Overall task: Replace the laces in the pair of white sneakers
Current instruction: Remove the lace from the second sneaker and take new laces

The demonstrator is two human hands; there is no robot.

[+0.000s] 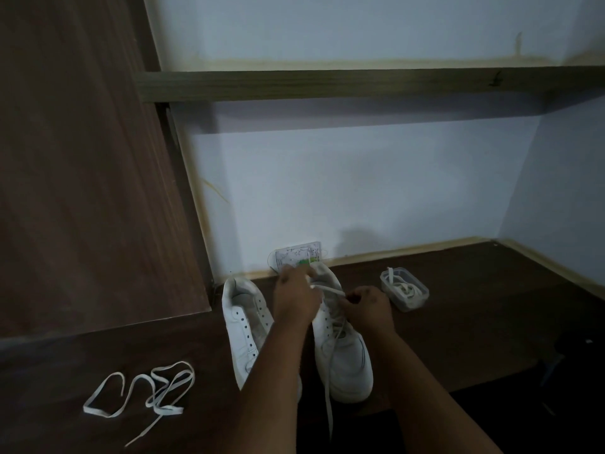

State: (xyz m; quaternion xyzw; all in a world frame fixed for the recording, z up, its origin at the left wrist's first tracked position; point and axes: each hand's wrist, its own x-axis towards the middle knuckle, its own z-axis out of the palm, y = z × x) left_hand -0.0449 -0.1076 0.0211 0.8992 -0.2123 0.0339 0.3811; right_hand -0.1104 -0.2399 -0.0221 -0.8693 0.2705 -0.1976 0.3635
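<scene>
Two white sneakers stand side by side on a dark wooden desk (458,306), toes toward me. The left sneaker (244,319) has bare eyelets and no lace. Over the right sneaker (347,352) both hands work a white lace (330,381), one end of which hangs down past the toe. My left hand (294,296) pinches the lace near the top eyelets. My right hand (368,306) grips the lace on the shoe's right side. A loose white lace (154,394) lies tangled on the desk at the front left.
A small clear plastic box (405,289) holding another white lace sits to the right of the shoes. A patterned card (296,253) leans against the wall behind them. A dark wooden panel (82,191) rises on the left and a shelf (327,85) runs overhead.
</scene>
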